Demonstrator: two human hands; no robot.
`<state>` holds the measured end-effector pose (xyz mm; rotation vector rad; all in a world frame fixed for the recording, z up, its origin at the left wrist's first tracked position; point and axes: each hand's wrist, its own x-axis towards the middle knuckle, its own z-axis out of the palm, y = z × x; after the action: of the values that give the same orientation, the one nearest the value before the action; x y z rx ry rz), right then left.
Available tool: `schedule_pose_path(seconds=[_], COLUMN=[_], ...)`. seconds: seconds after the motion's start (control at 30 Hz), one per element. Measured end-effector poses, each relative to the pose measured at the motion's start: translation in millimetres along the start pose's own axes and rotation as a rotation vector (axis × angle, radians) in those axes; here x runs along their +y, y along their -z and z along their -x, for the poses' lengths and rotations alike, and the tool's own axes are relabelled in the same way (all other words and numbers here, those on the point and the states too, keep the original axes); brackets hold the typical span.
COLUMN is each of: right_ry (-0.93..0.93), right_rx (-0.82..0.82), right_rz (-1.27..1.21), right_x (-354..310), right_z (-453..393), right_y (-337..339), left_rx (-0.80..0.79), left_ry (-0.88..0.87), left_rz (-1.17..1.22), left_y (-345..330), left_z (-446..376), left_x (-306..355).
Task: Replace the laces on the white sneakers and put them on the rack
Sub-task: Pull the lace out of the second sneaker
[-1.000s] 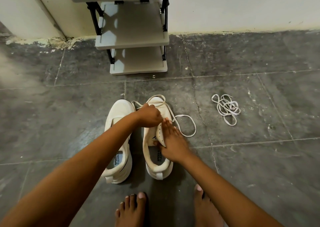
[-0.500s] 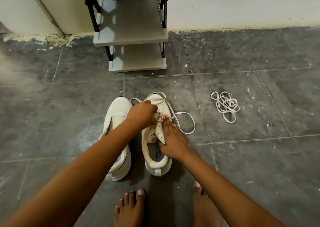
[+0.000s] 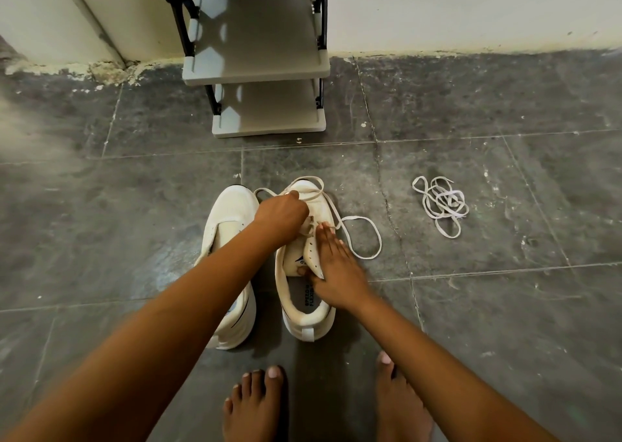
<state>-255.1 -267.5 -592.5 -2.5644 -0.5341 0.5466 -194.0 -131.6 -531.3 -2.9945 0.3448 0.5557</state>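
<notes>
White sneakers sit side by side on the floor (image 3: 101, 239), toes toward the rack (image 3: 269, 68): left sneaker (image 3: 232, 212) partly under the left forearm, right sneaker (image 3: 303, 320) between both hands. Versus the frame a second ago: the left hand (image 3: 281, 216) has drifted slightly off the toe toward the throat of the right sneaker, fist closed, grip apparently pinching the lace (image 3: 361, 239) near the lower eyelets; the exact pinch point is hidden under the knuckles. The right hand (image 3: 336, 270) is unchanged in place, fingers straight and flat along the eyelet flap, thumb tucked under the flap edge, grip pressing rather than curling. The lace loop on the floor to the right of the shoe keeps its shape. Spare laces (image 3: 441, 204) lie untouched in a loose tangle, well apart to the right. Materials: sneakers of smooth off-white upper with thick pale soles, printed insole text visible in the heel; laces flat, woven, white. Floor of dark grey tile, scuffed with pale flecks and thin grout lines. Rack of pale grey flat shelves on black uprights, standing against a cream wall. Bare feet (image 3: 255, 404) show at the bottom edge.
</notes>
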Motion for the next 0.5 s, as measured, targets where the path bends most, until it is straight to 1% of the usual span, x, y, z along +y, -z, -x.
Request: schedule_pose_path(seconds=[0.07,0.17,0.2,0.23,0.27,0.37,0.4,0.43,0.47,0.5], right_ry=[0.003,0.005,0.003,0.001,-0.002,-0.006,-0.007,-0.006,-0.006,-0.004], right_rx=[0.004,0.004,-0.001,-0.007,-0.011,-0.025,-0.023,-0.021,-0.019,-0.014], right_rz=[-0.003,-0.008,-0.01,-0.011,-0.007,0.017,0.019,0.02,0.018,0.014], right_x=[0.2,-0.6,-1.1,-1.4,-0.9,-0.8,-1.1,-1.9,-2.3,-2.2], right_z=[0.1,0.7,0.9,0.5,-0.3,-0.3,-0.1,0.0,0.6,0.0], right_y=[0.4,1.1,1.8,2.2,2.7,1.8,1.3,1.4,1.6,1.9], left_rx=[0.004,0.002,0.003,-0.001,-0.011,-0.086,-0.088,-0.079,-0.044,0.001], left_ry=[0.011,-0.044,-0.052,-0.05,-0.04,-0.077,-0.093,-0.084,-0.056,-0.018], left_rz=[-0.048,-0.128,-0.118,-0.039,0.134,0.984,1.155,1.245,1.288,1.278], left_y=[0.2,-1.0,-0.7,1.3,4.7,21.4,25.8,25.7,22.5,18.9], left_z=[-0.7,-3.4,-4.0,-3.5,-2.8,13.4,19.4,23.2,24.7,23.0], left_x=[1.2,2.8,1.4,-0.8,-3.9,-8.7,-6.9,-6.6,-5.8,-7.0])
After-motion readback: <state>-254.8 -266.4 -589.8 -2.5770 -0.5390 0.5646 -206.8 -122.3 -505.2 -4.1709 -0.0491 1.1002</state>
